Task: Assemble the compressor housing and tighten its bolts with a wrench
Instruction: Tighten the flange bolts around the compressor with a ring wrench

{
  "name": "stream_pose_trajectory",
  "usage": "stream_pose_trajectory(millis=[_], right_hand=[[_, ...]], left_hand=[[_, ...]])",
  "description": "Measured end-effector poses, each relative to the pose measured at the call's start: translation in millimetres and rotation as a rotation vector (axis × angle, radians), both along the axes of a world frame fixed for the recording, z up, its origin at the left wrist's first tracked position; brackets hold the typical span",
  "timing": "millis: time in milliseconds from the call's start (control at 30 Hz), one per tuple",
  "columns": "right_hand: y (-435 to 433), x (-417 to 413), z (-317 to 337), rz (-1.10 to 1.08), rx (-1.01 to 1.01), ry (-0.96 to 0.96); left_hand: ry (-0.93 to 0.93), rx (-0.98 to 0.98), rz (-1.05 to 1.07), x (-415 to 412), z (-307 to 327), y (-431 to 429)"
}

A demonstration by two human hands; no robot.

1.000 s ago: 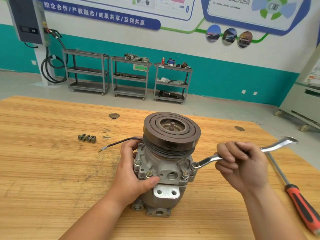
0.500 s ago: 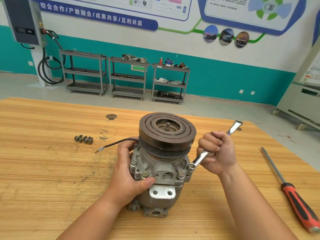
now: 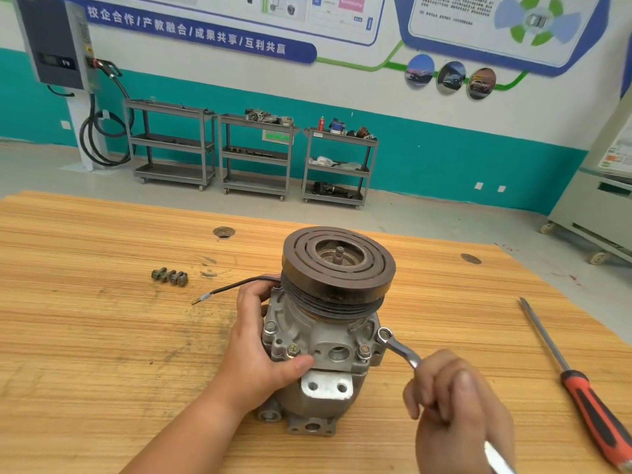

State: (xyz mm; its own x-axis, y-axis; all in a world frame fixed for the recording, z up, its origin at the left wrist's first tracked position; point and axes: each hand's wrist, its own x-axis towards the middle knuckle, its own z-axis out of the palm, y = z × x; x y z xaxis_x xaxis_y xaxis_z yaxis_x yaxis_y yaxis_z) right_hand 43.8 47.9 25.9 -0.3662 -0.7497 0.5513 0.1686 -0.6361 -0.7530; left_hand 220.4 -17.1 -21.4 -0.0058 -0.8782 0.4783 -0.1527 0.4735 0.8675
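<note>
A grey metal compressor [image 3: 321, 340] stands upright on the wooden table [image 3: 102, 354], its dark grooved pulley [image 3: 338, 265] on top. My left hand [image 3: 260, 350] grips the left side of the housing, thumb across the front flange. My right hand [image 3: 455, 408] grips a silver wrench [image 3: 398, 348]. Its ring end sits on a bolt at the right of the flange, and the handle runs down toward me through my fist. Several bolt heads show around the flange. A black wire [image 3: 232, 287] trails left from the compressor.
Three loose bolts [image 3: 170, 277] lie on the table to the left. A screwdriver [image 3: 578, 384] with a red and black handle lies at the right, near the table edge. Grey shelf carts [image 3: 256, 155] stand on the floor beyond.
My right hand has swung the wrench handle round the bolt, from pointing right, then away to the back right, to pointing toward me. My left hand has stayed on the housing.
</note>
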Motion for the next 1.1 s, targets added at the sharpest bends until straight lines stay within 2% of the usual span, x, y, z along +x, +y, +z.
stream_pose_trajectory(millis=[67,167,333,467,700,800,867,967,1100], right_hand=[[5.0,6.9,6.3,0.023,-0.064,-0.032],[0.4,-15.8,22.7,0.132,-0.066,-0.299],[-35.0,-47.3,28.0,0.457,0.334,-0.506],[-52.4,-54.0,20.5,0.633,0.468,-0.501],[-94.0,-63.5,37.7,1.071,0.592,-0.273],[-105.5,-59.3,36.0,1.156,0.624,-0.272],[-103.0,-53.4,32.2,1.068,0.639,-0.344],[-78.3,-51.9,25.7,0.664,0.503,-0.407],[-16.9,-29.7,9.4,0.118,0.214,-0.184]], left_hand=[[-0.003,0.005,0.009,0.0,0.4,0.4],[0.007,0.010,0.000,-1.2,0.7,0.2],[0.013,0.012,0.011,-0.7,2.0,-0.5],[0.012,0.009,0.029,0.3,1.7,-0.5],[0.025,-0.009,0.000,-0.3,2.0,0.8],[0.026,-0.016,0.003,-0.2,2.5,0.0],[0.017,-0.017,0.014,-0.3,2.6,0.7],[0.005,-0.006,0.018,-0.3,2.9,1.5],[-0.018,0.006,0.043,-0.3,-0.3,0.8]])
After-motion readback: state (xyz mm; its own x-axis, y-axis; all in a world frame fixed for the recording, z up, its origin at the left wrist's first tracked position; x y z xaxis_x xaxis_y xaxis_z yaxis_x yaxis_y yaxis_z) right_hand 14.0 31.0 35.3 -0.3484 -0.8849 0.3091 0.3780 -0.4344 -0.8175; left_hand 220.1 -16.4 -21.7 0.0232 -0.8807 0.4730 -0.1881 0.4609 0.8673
